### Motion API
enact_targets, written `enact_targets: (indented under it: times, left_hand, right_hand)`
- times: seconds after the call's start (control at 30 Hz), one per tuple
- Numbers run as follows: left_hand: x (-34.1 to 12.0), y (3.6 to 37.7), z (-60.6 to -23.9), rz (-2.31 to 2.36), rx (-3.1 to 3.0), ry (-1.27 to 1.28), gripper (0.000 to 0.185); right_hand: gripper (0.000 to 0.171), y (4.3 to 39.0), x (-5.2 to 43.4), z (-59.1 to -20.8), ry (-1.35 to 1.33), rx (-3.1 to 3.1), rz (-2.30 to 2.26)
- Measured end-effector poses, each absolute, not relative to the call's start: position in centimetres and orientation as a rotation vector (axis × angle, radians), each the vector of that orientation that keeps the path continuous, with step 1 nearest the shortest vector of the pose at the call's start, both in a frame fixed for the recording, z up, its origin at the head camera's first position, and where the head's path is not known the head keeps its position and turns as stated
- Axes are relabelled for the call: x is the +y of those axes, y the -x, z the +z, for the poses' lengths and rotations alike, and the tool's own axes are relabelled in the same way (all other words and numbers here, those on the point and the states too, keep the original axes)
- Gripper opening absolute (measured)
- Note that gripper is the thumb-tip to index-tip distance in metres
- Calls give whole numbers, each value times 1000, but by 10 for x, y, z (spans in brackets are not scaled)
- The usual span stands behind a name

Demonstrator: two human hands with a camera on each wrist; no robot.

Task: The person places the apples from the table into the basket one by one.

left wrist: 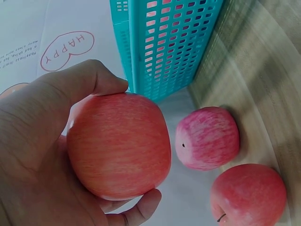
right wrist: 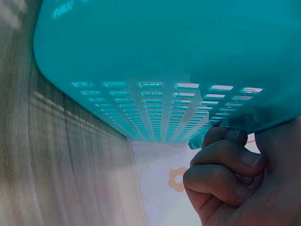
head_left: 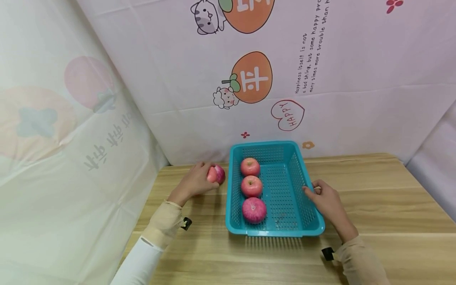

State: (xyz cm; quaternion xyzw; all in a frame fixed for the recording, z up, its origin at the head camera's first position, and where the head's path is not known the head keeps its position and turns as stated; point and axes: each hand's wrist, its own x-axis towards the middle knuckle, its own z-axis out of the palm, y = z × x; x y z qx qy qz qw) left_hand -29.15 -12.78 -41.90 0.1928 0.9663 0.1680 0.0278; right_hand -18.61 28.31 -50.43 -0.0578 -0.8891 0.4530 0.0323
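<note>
Three red apples lie in a row inside the one teal slotted basket (head_left: 285, 150) on the wooden table (head_left: 374, 190), while the left hand (head_left: 194, 183) grips a fourth apple (head_left: 216, 174) just left of it, two more apples (left wrist: 207, 137) lying beside, and the right hand (head_left: 325, 202) rests, fingers curled, against the basket's right rim.

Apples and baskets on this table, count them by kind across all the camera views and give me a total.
Apples: 6, with 3 in the basket, 1 held in the left hand, and 2 lying beside it
Basket: 1, teal
Total: 7
</note>
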Motion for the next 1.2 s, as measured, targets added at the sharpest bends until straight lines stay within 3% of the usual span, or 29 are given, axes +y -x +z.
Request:
enact_targets:
  times: [0.23, 1.2]
  left_hand:
    - [-121, 294, -416, 518, 2979, -589, 69]
    - [-99, 301, -404, 546, 2984, -678, 71]
  right_hand:
    - [46, 186, 283, -504, 183, -2738, 1401]
    - [45, 186, 283, -503, 191, -2744, 1387]
